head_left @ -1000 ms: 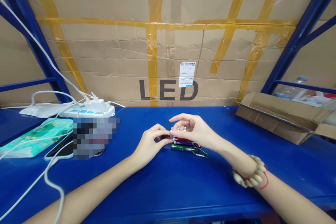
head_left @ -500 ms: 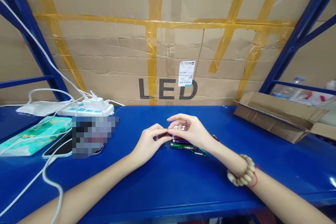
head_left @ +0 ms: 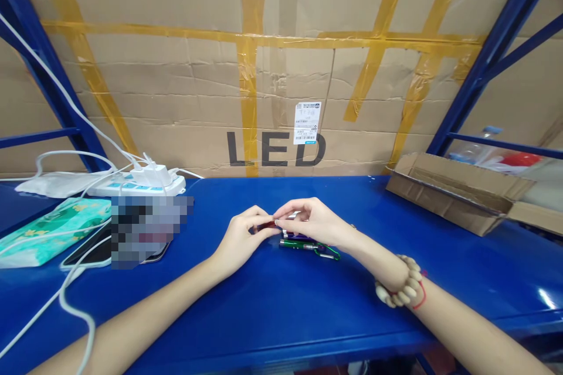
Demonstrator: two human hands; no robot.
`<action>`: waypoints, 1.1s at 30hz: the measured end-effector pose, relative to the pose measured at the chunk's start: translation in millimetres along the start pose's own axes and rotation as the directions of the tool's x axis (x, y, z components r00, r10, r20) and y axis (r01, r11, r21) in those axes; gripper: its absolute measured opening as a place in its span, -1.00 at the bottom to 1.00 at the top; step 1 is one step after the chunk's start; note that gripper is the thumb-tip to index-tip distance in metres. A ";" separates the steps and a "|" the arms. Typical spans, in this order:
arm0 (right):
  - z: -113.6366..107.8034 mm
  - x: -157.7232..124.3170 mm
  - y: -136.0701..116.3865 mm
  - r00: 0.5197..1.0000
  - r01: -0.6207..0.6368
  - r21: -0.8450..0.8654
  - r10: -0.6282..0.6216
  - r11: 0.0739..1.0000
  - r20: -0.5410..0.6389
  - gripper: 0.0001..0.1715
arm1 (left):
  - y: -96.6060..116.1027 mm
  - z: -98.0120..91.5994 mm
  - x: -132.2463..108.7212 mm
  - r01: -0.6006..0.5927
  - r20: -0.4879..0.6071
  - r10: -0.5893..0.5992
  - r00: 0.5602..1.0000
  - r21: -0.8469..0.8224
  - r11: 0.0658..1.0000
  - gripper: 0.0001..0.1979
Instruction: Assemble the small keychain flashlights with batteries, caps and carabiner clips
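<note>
Near the middle of the blue table, my left hand [head_left: 240, 237] pinches a small dark red item [head_left: 266, 225] between thumb and fingers. My right hand [head_left: 314, 221], with a beaded bracelet at the wrist, meets it from the right; its thumb and fingertips close at the item's right end. A green penlight with a carabiner clip [head_left: 301, 245] lies on the table just below my right hand. Directly above it lies a purple penlight [head_left: 295, 235], partly covered by that hand. Something silvery shows between my right fingers, too hidden to make out.
A white power strip [head_left: 171, 187] with cables, a green tissue pack [head_left: 53, 231] and a phone [head_left: 90, 251] beside a pixelated patch are at the left. An open cardboard box [head_left: 448, 199] sits at the right. A large carton [head_left: 189, 99] stands behind.
The whole view has shifted slightly, so most things appear a little further left. Both hands stay together around the red item, with my right hand now covering more of the penlights' upper part.
</note>
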State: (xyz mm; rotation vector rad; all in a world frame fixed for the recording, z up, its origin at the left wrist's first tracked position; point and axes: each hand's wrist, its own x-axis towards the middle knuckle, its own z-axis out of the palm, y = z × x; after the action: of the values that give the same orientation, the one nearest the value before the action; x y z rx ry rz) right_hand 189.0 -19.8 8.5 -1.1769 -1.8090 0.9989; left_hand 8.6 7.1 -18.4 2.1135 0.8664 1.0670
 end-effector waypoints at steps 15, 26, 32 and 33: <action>-61.2 -20.3 -22.3 0.840 -0.504 -0.823 0.369 0.262 -0.397 -0.63 | 3.6 -1.2 0.1 0.044 -0.069 -0.040 0.997 0.067 0.997 -0.79; -53.7 -11.0 -13.4 0.772 -0.565 -0.789 0.491 0.240 -0.403 -0.75 | 8.4 1.2 -0.6 0.083 -0.065 -0.081 0.995 0.028 0.996 -0.74; -59.9 -2.6 0.8 0.907 -0.400 -0.748 0.111 0.530 -0.406 -0.76 | 13.2 1.4 -1.9 0.115 -0.011 -0.116 0.993 -0.019 0.993 -0.74; -59.8 -1.7 1.6 0.913 -0.314 -0.705 -0.002 0.636 -0.408 -0.79 | 13.5 1.6 -2.1 0.108 -0.001 -0.108 0.994 -0.021 0.994 -0.74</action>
State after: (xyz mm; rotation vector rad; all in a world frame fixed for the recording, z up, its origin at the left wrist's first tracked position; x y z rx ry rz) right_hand 242.9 -8.6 31.8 -1.9123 -1.8541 -0.0110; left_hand 12.6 -3.0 -10.0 2.0251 0.9551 1.0180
